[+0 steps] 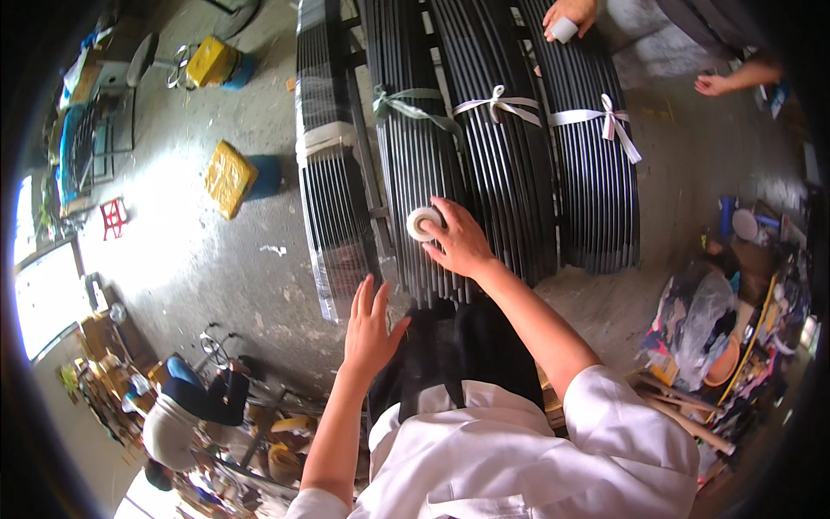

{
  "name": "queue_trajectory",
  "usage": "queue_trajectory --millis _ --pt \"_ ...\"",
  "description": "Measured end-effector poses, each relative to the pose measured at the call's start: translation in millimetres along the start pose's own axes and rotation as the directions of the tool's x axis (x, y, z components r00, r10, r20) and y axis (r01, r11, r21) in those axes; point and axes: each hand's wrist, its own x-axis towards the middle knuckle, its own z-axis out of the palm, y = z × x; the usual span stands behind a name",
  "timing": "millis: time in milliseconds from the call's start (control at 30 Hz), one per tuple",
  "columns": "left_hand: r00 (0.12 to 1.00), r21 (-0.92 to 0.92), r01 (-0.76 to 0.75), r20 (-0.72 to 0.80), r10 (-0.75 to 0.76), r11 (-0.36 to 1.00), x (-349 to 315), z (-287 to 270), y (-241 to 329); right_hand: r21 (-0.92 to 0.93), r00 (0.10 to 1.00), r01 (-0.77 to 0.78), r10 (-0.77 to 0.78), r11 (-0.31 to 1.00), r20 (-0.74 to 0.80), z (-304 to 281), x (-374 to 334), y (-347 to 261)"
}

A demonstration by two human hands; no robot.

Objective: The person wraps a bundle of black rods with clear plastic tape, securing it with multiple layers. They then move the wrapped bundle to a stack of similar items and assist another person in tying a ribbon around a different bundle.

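My right hand [464,242] has its fingers on a small white roll [414,227], perhaps tape or wrapping film, over the near part of a bundle of thin black rods [421,173] tied with a green strip. Fingers apart, my left hand [367,333] is empty beside the near end of the leftmost bundle [335,203], which has clear film around its ends and a pale band across its middle. Two more rod bundles lie to the right, tied with white ribbons [494,104]. At the far right bundle, a co-worker's hand [575,16] holds another white roll [564,30].
Yellow-topped blue stools [229,179] and a small red stool [112,218] stand on the left floor. Another person [186,415] bends at the lower left. Plastic bags and clutter [700,329] pile up on the right. The co-worker's other hand [711,85] is at upper right.
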Motion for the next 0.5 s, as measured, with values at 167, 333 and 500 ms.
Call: queue_trajectory --millis 167,333,500 --pt "0.996 -0.122 0.014 -0.087 -0.025 0.992 70.8 44.3 -2.7 0.217 0.970 0.085 -0.031 0.972 -0.241 -31.7 -3.8 4.8" --pt "0.970 -0.285 0.052 -0.214 -0.116 0.957 100.3 73.9 9.5 0.101 0.757 -0.410 0.400 0.907 -0.516 -64.8 -41.7 94.4" --pt "0.928 -0.273 0.147 -0.293 -0.228 0.951 101.6 94.4 9.5 -0.573 0.929 -0.369 0.300 0.732 -0.217 -91.6 -73.4 170.6"
